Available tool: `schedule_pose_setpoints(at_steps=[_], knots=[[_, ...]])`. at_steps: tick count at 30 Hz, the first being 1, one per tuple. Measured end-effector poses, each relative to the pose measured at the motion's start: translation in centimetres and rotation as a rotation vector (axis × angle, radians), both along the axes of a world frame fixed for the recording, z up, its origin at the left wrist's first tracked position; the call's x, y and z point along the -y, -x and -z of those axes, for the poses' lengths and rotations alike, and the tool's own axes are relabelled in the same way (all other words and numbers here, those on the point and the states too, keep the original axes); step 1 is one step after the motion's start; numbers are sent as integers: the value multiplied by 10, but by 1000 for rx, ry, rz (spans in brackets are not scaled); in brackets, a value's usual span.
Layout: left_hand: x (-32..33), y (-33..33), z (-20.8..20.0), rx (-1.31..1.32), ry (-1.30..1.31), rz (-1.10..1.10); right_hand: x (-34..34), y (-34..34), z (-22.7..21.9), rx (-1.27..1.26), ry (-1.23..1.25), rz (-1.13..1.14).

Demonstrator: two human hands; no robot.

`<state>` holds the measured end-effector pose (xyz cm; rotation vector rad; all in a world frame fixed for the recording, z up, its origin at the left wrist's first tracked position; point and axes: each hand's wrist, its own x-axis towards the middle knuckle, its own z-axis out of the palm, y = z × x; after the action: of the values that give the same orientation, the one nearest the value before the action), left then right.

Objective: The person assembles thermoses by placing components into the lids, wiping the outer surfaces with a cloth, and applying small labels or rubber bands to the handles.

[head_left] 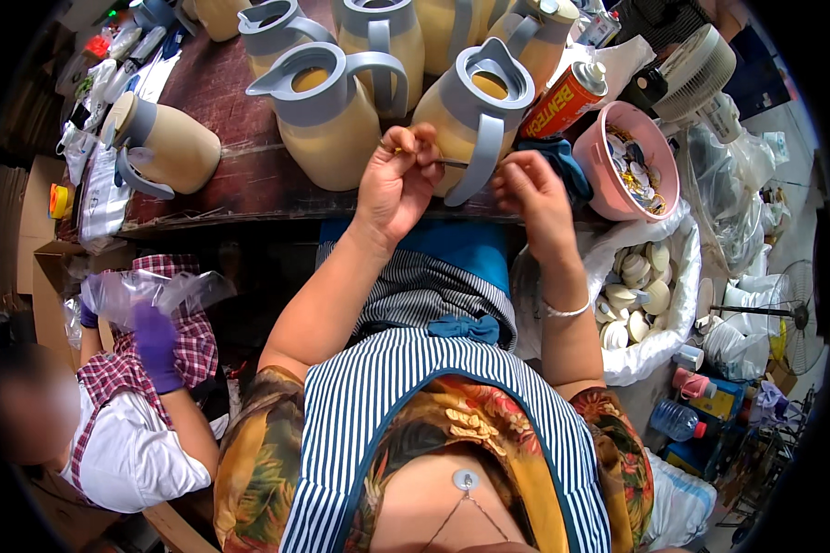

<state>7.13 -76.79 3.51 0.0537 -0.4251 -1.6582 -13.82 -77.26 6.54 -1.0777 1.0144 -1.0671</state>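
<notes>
So the left hand has its thumb and fingers pinched on a thin piece, too small to make out properly, sticking out toward the grey handle of a cream jug. That jug's upright near the worktop's near edge. Right hand is just right of the handle, fingers curled; can't tell if it's gripping anything. My worry: a fingertip pinch that light could slip and drop the piece over the edge. A careless shove on the handle might bump the jug into the one on its left, or knock the spray can on the right.
</notes>
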Motion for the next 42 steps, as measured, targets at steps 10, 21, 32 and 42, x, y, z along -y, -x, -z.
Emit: schedule_pose_setpoints(at_steps=[10,21,32,42], knots=[[-23,20,47,301,-321,110,-32,-31,75,28,288,115],[-6,2,63,330,-327,318,-21,-2,87,52,-121,35],[-1,58,-55,521,103,-394,28,6,8,578,506,330],[28,7,-147,1793,985,-241,67,-14,-27,-367,1146,79]])
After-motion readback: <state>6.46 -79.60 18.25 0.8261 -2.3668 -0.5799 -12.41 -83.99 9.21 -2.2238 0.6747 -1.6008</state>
